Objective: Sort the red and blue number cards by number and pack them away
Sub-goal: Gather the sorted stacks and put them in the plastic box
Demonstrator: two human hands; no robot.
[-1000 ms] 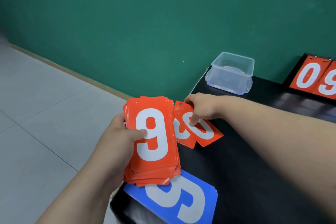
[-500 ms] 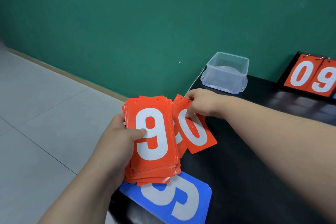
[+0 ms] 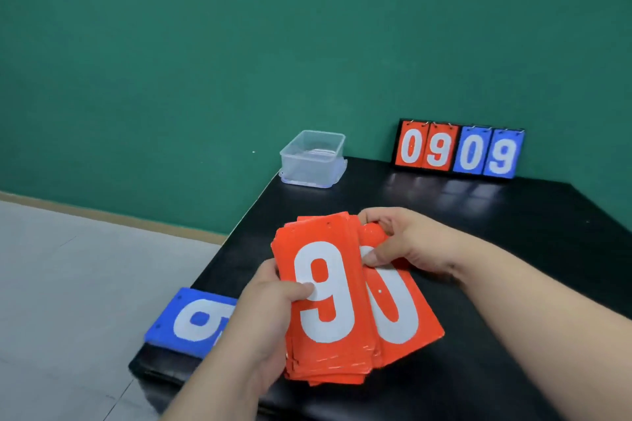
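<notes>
Left hand: the left hand (image 3: 266, 314) grasps a thick stack of red cards (image 3: 325, 301) from its left side, thumb pressed on the white 9 of the top card.
Right hand: the right hand (image 3: 407, 243) pinches the upper end of a single red 0 card (image 3: 400, 314), thumb on its face and fingers curled behind. This card lies tucked behind the stack's right edge.
Where the cards are: both are held just above the front of the black worktop (image 3: 496, 267). A blue card (image 3: 191, 321) lies face up at the near left corner, partly hidden by the left forearm.
Doing the step well: the 0 card looks about to join the stack. Line up the long edges before letting go, and keep the left thumb firm, as the lower cards already splay.
Edges: the worktop's left edge runs close under the left hand, with floor (image 3: 68, 284) beyond. A slipped card would likely drop there.
Open room: black surface stretches to the right and ahead.
Further off: a clear plastic box (image 3: 313, 157) sits at the far left corner. A scoreboard stand (image 3: 458, 152) reading 09 09 stands against the green wall (image 3: 205, 61), well apart from the hands.
</notes>
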